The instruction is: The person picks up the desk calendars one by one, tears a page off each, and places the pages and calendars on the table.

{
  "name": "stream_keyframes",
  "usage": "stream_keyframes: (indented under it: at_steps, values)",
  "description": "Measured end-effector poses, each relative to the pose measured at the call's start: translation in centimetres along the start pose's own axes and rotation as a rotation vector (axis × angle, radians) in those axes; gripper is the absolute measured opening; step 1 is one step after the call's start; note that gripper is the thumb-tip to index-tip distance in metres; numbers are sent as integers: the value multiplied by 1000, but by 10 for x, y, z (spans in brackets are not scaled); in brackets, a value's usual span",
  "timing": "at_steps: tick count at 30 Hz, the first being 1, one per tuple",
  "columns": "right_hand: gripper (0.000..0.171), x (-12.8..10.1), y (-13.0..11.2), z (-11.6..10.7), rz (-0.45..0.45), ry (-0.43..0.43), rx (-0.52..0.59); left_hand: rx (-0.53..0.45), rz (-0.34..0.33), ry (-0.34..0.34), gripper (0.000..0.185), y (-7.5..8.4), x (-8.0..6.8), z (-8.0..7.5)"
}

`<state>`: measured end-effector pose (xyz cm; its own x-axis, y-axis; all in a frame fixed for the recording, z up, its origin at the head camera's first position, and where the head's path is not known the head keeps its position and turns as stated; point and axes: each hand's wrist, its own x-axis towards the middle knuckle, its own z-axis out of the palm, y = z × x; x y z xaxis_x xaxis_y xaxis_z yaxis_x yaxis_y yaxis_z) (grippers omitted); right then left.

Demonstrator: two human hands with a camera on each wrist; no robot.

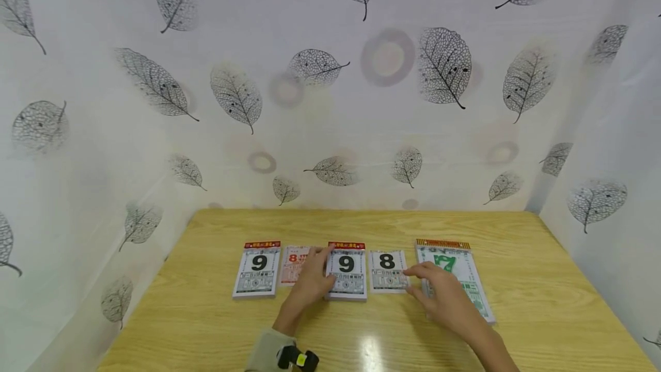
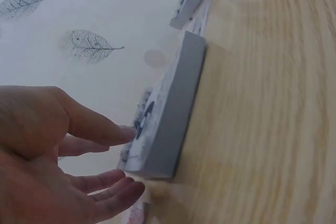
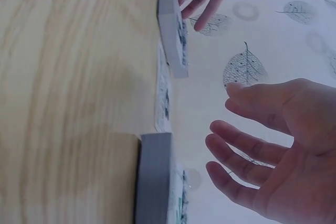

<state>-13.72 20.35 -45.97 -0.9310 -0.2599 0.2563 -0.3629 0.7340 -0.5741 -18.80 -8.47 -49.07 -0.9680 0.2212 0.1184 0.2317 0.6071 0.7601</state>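
A calendar pad with a black 9 [image 1: 346, 280] and a red top strip lies at the middle of the row. My left hand [image 1: 311, 280] is at its left edge, thumb at the pad's face, fingers loosely extended rather than gripping. Under that hand, partly hidden, lies a loose sheet with a red 8 [image 1: 291, 266]. My right hand [image 1: 439, 297] hovers with relaxed, spread fingers and holds nothing. Its fingertips are beside a loose sheet with a black 8 [image 1: 388, 274]. Beneath this hand, partly covered, is a larger calendar pad with a green 7 [image 1: 472, 277].
Another calendar pad with a black 9 [image 1: 257, 274] lies at the row's left end. Everything rests on a wood-grain table [image 1: 206, 326]. A white leaf-patterned curtain [image 1: 335, 113] stands behind the table and along both sides.
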Motion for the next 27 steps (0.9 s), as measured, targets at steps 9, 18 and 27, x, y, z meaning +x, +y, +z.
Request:
stream_keyframes:
  at_steps: [9,18,27]
  values:
    - [39,-5,13,-24,-84,128,-29,-46,83,69,58,19,-1,5]
    - [43,-12,27,-47,-2,167,-4,-158,183,46,50,39,-5,27]
    - [49,-28,46,-59,131,176,4,-341,172,-111,50,62,-8,56]
